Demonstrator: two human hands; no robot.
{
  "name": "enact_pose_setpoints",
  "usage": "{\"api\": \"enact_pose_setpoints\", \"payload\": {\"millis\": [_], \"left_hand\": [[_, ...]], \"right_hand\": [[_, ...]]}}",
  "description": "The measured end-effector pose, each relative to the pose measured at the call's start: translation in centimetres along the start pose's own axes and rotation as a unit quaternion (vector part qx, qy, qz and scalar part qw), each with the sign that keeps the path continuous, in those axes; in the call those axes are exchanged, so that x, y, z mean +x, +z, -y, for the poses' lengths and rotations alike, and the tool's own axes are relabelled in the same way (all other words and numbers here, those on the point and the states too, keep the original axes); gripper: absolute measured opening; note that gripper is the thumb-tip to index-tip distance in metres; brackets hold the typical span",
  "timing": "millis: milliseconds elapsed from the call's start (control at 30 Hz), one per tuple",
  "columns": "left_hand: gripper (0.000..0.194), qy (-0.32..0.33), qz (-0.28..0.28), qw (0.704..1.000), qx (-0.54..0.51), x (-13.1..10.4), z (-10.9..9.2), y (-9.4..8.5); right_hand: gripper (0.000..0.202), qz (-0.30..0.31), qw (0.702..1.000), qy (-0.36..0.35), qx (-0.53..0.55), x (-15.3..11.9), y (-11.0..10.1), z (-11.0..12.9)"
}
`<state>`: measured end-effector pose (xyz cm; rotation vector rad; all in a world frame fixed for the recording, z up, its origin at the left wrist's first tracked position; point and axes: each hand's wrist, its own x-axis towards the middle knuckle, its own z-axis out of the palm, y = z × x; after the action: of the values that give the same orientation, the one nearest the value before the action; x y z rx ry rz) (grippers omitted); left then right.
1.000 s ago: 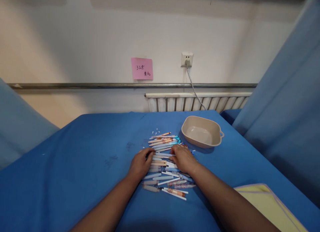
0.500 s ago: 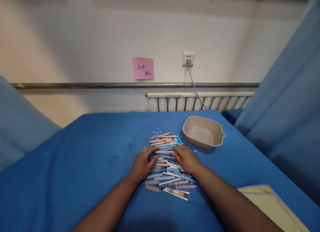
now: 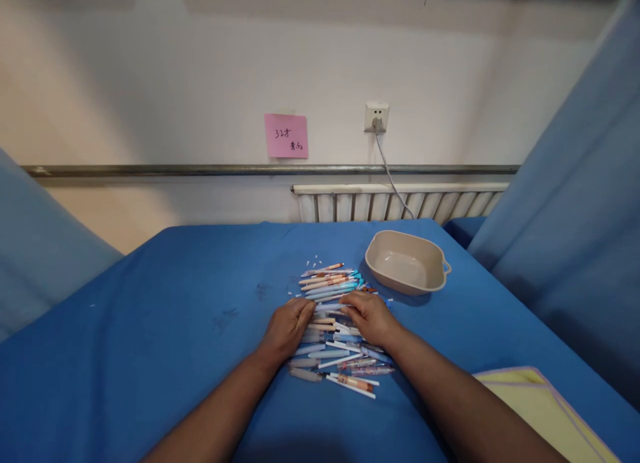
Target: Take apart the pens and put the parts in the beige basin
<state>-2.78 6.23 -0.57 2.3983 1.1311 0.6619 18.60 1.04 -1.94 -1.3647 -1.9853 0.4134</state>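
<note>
Many pens (image 3: 333, 353) lie crosswise in a loose column on the blue-covered table, in light blue, white, peach and clear patterned barrels. My left hand (image 3: 289, 324) is at the left ends of the middle pens, its thumb and fingers closed on the end of a pale pen (image 3: 327, 307). At the right end of that pen is my right hand (image 3: 371, 315), its fingers bent together around it. Above both hands, pens with turquoise tips (image 3: 333, 290) lie close together. Tiny white bits (image 3: 315, 260) are scattered just beyond them.
An oval beige basin (image 3: 406, 266) stands at the back right of the table (image 3: 165, 330). A yellow cloth (image 3: 540, 406) lies at the front right. Blue curtains hang at both sides. Behind are a wall rail, a radiator (image 3: 390, 203) and a plugged-in cable.
My left hand's thumb and fingers have closed together on the pen end. My right hand's fingers have shifted slightly left and drawn in.
</note>
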Motion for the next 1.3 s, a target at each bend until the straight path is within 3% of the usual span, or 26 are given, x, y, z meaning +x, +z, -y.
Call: {"api": "enact_pose_setpoints", "payload": {"millis": [67,133,233,367,533,833,967,1133,1300], "left_hand": [[0.030,-0.001,-0.037,0.999,-0.023,-0.1,-0.2,0.0],[0.040,0.014,-0.064,0.997,-0.046,-0.2,-0.3,0.0],[0.036,0.010,-0.065,0.997,-0.049,-0.4,-0.4,-0.1],[0.036,-0.053,-0.072,0.995,-0.046,-0.3,0.0,-0.4],[0.033,-0.045,-0.073,0.996,-0.020,0.1,0.7,-0.1],[0.031,-0.062,-0.100,0.993,-0.010,0.3,1.5,0.1],[0.029,-0.043,-0.093,0.995,-0.012,0.3,0.9,0.5],[0.030,-0.033,-0.092,0.995,-0.016,0.2,0.4,0.5],[0.034,-0.111,-0.178,0.978,-0.024,0.5,1.7,-0.7]], "right_hand": [[0.018,0.003,1.000,-0.003,-0.007,-0.1,0.0,0.1],[0.018,0.003,1.000,-0.006,-0.013,-0.1,0.0,0.2],[0.017,-0.010,1.000,-0.006,-0.015,-0.1,0.1,-0.1],[0.017,-0.029,1.000,0.002,-0.008,-0.1,0.3,-0.6],[0.018,-0.019,1.000,0.013,-0.016,-0.1,0.3,-0.7],[0.019,0.004,0.985,0.127,-0.113,0.1,-0.4,-1.3],[0.023,-0.016,0.992,0.089,-0.090,0.2,-0.5,-0.3],[0.017,0.050,0.989,0.045,-0.132,0.1,-0.6,0.3],[0.016,0.065,0.976,0.060,-0.197,0.0,-1.7,-0.9]]}}
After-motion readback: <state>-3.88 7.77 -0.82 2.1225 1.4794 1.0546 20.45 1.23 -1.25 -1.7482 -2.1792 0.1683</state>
